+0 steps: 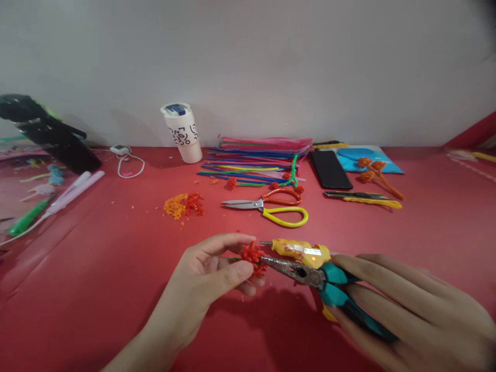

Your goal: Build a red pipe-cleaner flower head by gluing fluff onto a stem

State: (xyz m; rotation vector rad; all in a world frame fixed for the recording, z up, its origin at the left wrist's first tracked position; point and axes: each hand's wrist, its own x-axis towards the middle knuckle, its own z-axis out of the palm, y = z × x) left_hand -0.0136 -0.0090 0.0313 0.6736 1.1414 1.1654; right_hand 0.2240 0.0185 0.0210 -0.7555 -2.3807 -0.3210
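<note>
My left hand (211,274) pinches a small red flower-like piece (251,254) with many pointed bits, and a short green stem shows behind it. In my right hand (418,305) is a pair of needle-nose pliers (341,289) with teal and black handles. The tips of the pliers touch the right side of the red piece; whether the jaws grip a bit cannot be made out. Just behind the pliers a yellow glue gun (289,247) lies on the table, its small light glowing orange.
Scissors (284,211) lie beyond my hands, left of a utility knife (362,197). Orange and red snippets (176,205) form a pile. Pipe cleaners (251,163), a phone (331,169), a white tumbler (184,134) and a tilted black bottle (58,142) stand or lie along the wall.
</note>
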